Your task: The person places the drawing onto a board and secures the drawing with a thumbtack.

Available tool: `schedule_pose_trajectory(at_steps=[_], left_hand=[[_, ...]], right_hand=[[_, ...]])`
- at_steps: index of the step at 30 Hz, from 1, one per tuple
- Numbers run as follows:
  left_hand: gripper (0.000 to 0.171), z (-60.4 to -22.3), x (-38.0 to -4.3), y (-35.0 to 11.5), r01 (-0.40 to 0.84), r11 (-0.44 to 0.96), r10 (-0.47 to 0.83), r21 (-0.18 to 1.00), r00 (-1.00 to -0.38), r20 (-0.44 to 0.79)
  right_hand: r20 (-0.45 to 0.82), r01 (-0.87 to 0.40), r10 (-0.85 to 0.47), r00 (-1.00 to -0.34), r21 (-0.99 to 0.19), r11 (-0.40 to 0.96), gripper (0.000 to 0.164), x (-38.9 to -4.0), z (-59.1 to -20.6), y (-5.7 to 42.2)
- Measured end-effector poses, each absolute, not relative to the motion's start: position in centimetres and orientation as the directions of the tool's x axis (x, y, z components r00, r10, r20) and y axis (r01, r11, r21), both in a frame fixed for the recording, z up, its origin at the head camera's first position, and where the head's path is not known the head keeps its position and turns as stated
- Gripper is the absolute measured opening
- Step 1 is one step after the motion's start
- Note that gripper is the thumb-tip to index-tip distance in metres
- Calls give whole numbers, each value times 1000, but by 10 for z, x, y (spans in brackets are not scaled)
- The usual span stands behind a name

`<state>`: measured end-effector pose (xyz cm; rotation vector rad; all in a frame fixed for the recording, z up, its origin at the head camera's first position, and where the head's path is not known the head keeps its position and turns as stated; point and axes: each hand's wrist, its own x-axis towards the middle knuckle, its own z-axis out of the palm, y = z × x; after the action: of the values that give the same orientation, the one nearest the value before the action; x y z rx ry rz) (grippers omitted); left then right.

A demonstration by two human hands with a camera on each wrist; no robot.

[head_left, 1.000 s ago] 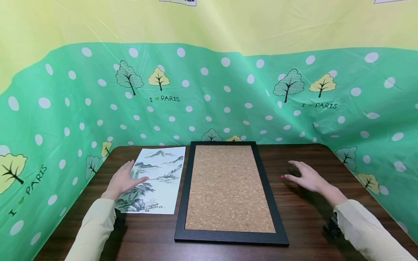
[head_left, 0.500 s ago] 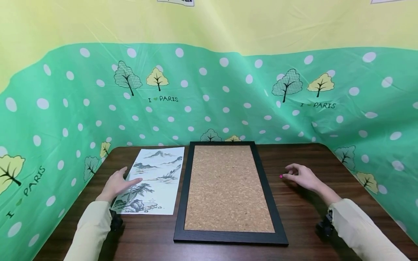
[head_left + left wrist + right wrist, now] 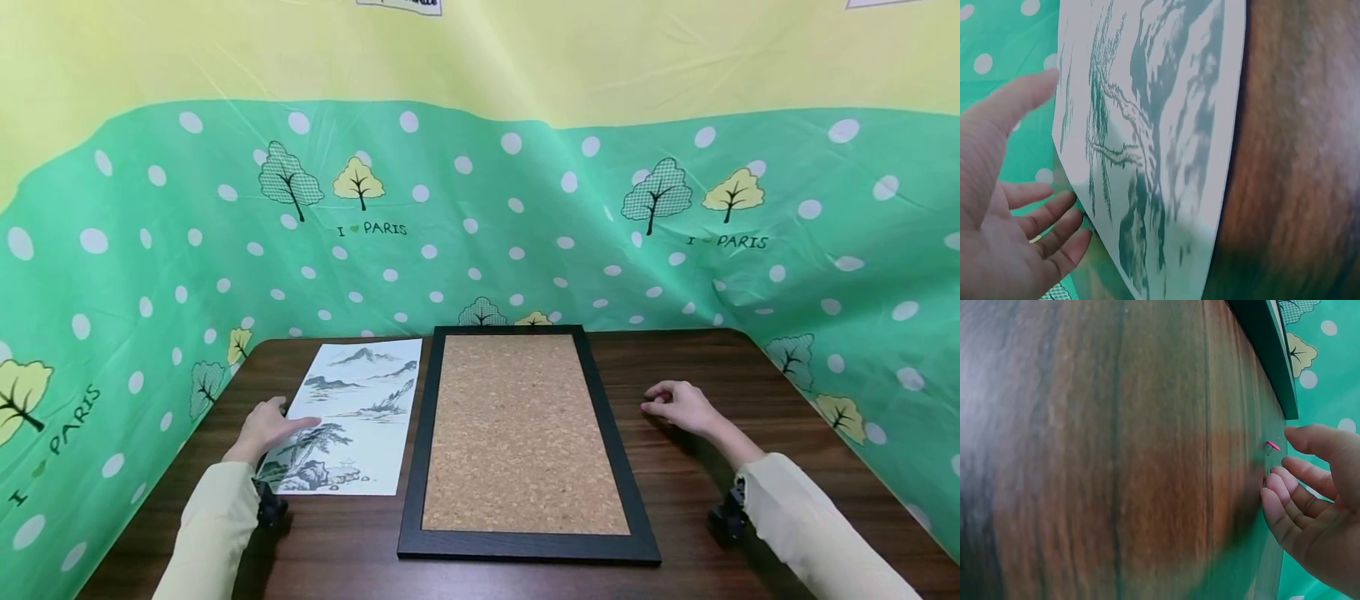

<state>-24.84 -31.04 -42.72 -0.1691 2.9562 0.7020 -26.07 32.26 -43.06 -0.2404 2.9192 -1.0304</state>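
In the head view a sheet of paper [image 3: 367, 433] with an ink landscape lies on the left of the table. My left hand [image 3: 264, 427] is at its left edge, the thumb stretched over the sheet. In the left wrist view its loosely bent fingers [image 3: 1054, 219] are beside the paper's edge; whether they touch it I cannot tell. On the right, my right hand [image 3: 684, 407] hovers low over the table. The right wrist view shows a pink thumbtack [image 3: 1273, 446] just beyond its parted thumb and index fingertips, with a gap between.
A black-framed cork board [image 3: 525, 433] lies flat in the middle, between the hands. Dark wooden table [image 3: 337, 550] surrounds it. A green and yellow printed cloth [image 3: 480, 208] hangs behind and along both sides of the table.
My right hand has moved slightly left, its thumb and index finger coming closer together by the thumbtack. My left hand has drawn back and its fingers have bent at the paper's edge.
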Motion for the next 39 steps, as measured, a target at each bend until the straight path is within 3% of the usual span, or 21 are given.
schedule_pose_trajectory(at_steps=[7, 14, 24, 35, 39], left_hand=[[77, -427, -249, -309, -157, 890, -117, 428, -986, -118], [65, -426, -249, -306, -255, 830, -202, 496, -966, -159], [49, -429, -247, -311, -292, 772, -266, 565, -955, -132], [29, -433, -253, -323, -201, 777, -194, 597, -978, -77], [32, -431, -253, -329, -186, 726, -122, 662, -982, -142]], right_hand=[[21, -129, -148, -989, -624, 771, 26, -267, -434, 318], [40, -135, -139, -989, -599, 789, 16, -270, -436, 314], [28, -135, -149, -988, -603, 786, 11, -269, -436, 315], [10, -147, -181, -984, -625, 767, 9, -266, -435, 318], [-2, -148, -194, -981, -634, 759, 10, -264, -433, 318]])
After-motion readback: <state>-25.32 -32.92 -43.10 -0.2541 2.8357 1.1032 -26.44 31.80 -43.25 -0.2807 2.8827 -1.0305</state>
